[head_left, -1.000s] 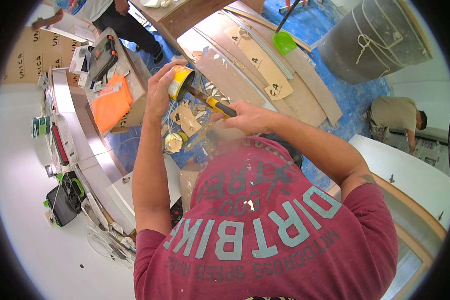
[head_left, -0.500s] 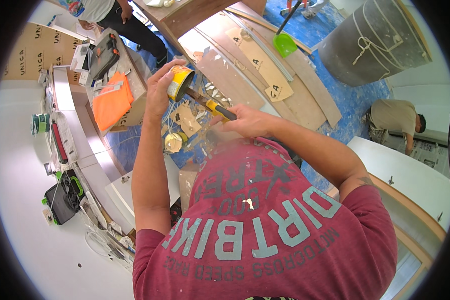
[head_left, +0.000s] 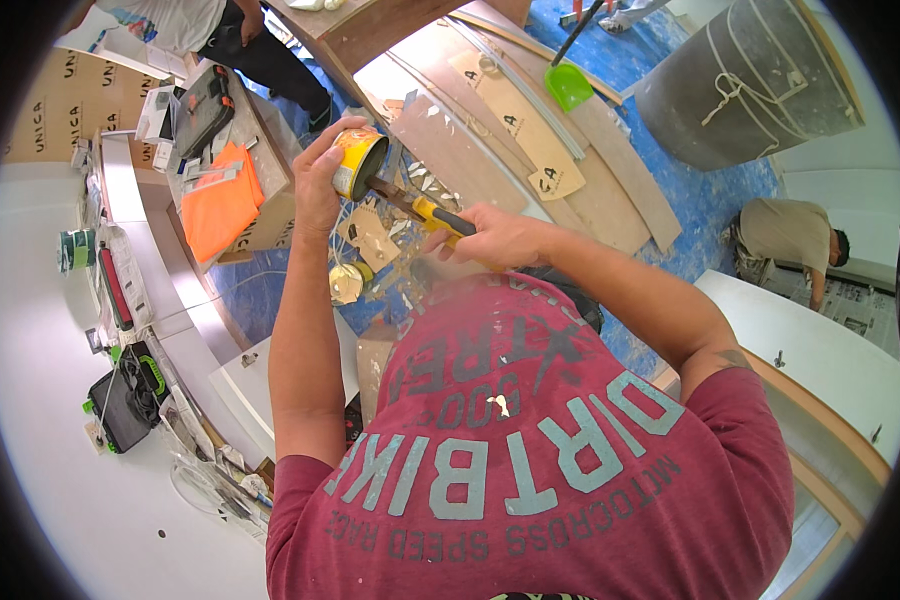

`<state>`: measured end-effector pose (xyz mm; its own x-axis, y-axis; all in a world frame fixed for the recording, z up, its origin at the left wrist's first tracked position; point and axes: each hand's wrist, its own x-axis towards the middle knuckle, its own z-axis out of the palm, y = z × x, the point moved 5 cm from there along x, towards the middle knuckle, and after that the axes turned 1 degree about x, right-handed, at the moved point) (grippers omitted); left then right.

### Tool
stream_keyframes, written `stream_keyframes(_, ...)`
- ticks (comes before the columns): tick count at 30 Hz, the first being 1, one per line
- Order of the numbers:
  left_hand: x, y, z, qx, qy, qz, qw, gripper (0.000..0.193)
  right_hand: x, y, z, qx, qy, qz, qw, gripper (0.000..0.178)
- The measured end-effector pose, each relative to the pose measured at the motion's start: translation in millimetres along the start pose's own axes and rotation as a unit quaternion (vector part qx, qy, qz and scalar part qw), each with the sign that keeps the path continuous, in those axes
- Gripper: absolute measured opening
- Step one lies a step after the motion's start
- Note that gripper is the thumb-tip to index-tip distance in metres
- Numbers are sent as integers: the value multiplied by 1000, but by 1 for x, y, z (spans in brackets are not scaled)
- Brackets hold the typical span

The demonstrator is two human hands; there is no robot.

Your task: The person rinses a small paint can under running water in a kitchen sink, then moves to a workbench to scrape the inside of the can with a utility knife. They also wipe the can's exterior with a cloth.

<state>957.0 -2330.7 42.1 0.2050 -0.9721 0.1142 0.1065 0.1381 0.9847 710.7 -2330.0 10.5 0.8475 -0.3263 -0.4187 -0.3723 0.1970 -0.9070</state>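
My left hand [head_left: 322,178] is wrapped around a yellow tin can [head_left: 355,165], tipped so its dark mouth faces right. My right hand [head_left: 500,238] grips a plier-like hand tool [head_left: 436,214] by its yellow-and-black handles. The brown metal jaws of the tool reach the can's lower rim; whether they are snips or pliers I cannot tell. Beneath the hands, torn cardboard [head_left: 372,237] and another small round can [head_left: 347,283] lie among scraps on the floor.
To the left, an orange cloth [head_left: 220,207] and a black tool case [head_left: 207,112] rest on a box. Boards [head_left: 570,190], a green dustpan [head_left: 568,88] and a large grey bin [head_left: 740,90] stand ahead and right. One person [head_left: 785,235] crouches at right; another [head_left: 240,40] stands at upper left.
The can and the tool have barely shifted; both hands keep their grip. At upper left, the standing person's hand and body have moved slightly.
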Motion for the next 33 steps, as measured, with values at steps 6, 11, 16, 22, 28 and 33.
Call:
stream_keyframes(6,7,-2,-4,42,-18,0,999,46,4,2,-5,-33,-3,10,999,53)
stream_keyframes(11,11,-6,-7,97,-34,1,995,55,3,-2,-3,-21,-5,25,999,55)
stream_keyframes(16,15,-12,-7,72,-28,-22,997,55,4,2,-5,-12,-11,25,1000,60)
stream_keyframes(22,16,-10,-2,9,19,-43,999,49,-4,-8,-6,6,-21,80,997,63)
stream_keyframes(28,17,-18,-1,16,-1,-48,999,45,5,7,-5,16,-32,54,998,59)
stream_keyframes(33,15,-17,4,29,-17,-42,999,41,4,8,-4,54,-12,61,997,48)
